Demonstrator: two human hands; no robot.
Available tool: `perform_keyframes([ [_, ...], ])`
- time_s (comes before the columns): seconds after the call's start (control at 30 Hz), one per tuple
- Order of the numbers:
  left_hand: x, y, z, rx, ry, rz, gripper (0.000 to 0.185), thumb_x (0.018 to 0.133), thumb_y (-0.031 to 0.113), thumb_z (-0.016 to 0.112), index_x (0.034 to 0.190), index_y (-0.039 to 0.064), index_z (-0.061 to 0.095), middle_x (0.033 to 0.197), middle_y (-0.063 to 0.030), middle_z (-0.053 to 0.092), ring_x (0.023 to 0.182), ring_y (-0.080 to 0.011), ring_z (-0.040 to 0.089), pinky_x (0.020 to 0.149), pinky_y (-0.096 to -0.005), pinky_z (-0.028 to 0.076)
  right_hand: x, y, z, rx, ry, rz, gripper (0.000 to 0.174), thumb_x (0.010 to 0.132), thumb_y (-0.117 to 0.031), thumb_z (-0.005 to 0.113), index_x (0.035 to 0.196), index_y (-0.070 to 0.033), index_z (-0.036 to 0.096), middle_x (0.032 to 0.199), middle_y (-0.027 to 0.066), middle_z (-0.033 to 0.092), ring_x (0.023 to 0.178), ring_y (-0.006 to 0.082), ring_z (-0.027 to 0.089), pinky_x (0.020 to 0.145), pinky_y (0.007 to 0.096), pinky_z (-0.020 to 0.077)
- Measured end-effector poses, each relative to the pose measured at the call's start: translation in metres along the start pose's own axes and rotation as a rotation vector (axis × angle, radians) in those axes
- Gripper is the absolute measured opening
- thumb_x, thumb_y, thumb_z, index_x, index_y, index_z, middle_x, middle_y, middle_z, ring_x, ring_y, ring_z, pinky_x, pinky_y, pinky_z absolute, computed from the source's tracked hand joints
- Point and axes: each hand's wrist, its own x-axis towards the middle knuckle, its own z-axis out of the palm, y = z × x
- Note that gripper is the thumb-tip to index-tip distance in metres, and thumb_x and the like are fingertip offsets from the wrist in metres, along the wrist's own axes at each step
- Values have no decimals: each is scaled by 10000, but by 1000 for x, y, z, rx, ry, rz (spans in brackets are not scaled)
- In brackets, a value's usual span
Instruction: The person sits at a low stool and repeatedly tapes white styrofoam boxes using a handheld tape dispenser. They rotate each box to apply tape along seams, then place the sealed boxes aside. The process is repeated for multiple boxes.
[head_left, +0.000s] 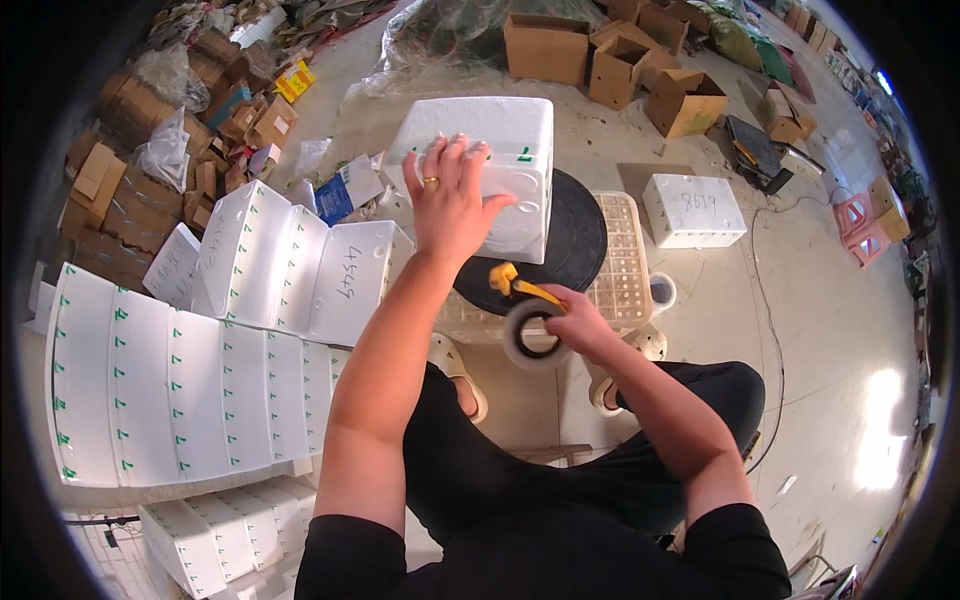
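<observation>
A white foam box (517, 127) with green marks stands on a round black turntable (581, 232), which rests on an upturned beige plastic crate (626, 262). My left hand (450, 199), with a ring on one finger, lies spread on the box's near left part. Lower right of the box, my right hand (574, 319) grips a yellow-handled tape dispenser (529, 288). A large roll of clear tape (517, 349) hangs at that hand. The dispenser is slightly blurred and apart from the box.
White foam boxes (150, 375) are stacked at the left, with flattened cardboard (142, 202) beyond. Open cardboard boxes (547, 49) stand ahead. Right of the crate are another foam box (694, 210), a tape roll (662, 292) and a cable (766, 300) on the floor.
</observation>
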Motion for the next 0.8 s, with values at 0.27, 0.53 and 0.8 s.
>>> perform_keyframes([
  [0.27,5,-5,-13,-33,-48,11,801,832,543,912,1459,140,619,1530,-92,596,1473,-337,517,1253,-582,275,83,-39,35,-67,-66,17,671,806,-10,685,1477,-24,697,946,47,706,763,156,608,698,331,509],
  [0.53,15,-41,-17,93,-70,-29,761,852,666,839,1505,311,678,1570,-17,622,1506,-438,466,1206,-647,369,20,-11,-119,198,204,236,572,763,-9,677,1333,-9,727,876,20,649,745,141,595,638,291,470],
  [0.8,12,-39,-11,-83,-125,-130,760,819,606,899,1504,350,692,1605,-24,602,1536,-464,440,1140,-618,465,97,-145,-153,406,265,-119,487,815,45,663,1299,8,707,948,56,657,746,161,616,598,300,483],
])
